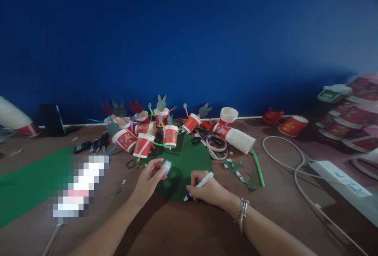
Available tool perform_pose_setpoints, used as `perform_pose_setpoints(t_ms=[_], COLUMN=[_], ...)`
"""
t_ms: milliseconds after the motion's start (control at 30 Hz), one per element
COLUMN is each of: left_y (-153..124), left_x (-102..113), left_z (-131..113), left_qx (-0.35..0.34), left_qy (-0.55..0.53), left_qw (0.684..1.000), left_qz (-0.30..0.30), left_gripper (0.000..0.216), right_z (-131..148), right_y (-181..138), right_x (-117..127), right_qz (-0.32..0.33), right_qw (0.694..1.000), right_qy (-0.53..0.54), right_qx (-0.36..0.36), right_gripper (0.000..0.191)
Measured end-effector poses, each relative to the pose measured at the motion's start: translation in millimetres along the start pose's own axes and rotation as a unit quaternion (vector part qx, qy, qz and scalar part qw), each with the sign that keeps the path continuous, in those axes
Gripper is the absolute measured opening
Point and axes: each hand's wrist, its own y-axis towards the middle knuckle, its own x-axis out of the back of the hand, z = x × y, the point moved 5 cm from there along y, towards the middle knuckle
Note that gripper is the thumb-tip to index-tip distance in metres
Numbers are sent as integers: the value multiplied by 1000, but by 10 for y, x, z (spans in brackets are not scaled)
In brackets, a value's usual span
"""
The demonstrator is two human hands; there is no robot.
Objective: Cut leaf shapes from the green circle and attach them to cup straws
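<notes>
My left hand (152, 177) pinches a small, white, ridged object (167, 167), whose kind I cannot make out. A white marker pen (206, 179) with a purple end is gripped in my right hand (205, 187), its lower end close to the edge of a dark green sheet (190, 145). Both hands are over or beside this sheet. Just beyond them stand and lean red paper cups (143, 145) with coloured stick arms; some bear animal-shaped paper heads (161, 104).
A stack of paper cups (239, 140) lies right of the sheet, near tape rolls (217, 145) and green scraps (240, 173). A power strip (339, 177) and white cable (301, 187) occupy the right. Keys (100, 143) and green paper (35, 181) lie left.
</notes>
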Motion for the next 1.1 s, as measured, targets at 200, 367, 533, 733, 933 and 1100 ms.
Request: perform_pose_setpoints(t_ms=[200, 367, 533, 733, 933, 1100], left_y=[5, 8, 1, -11, 0, 7], left_x=[-6, -5, -9, -17, -9, 1], left_z=[-4, -4, -27, -38, -33, -18], left_qx=[6, 6, 7, 8, 7, 2], left_qy=[-2, -8, -6, -4, -4, -6], left_qw=[1000, 1000, 1000, 1000, 1000, 1000], left_qz=[-2, -5, -10, -5, -12, -10], left_gripper=[42, 43, 43, 43, 43, 42], right_z=[50, 36, 44, 8, -33, 25], right_y=[30, 42, 26, 18, 15, 16], right_x=[56, 66, 67, 33, -13, 19], right_qz=[-34, -55, -60, -25, 7, -14], right_qw=[998, 997, 997, 999, 1000, 999], right_qy=[41, 15, -17, -10, 9, 27], right_qx=[27, 45, 48, 26, 5, 17], right_gripper=[19, 20, 21, 19, 20, 20])
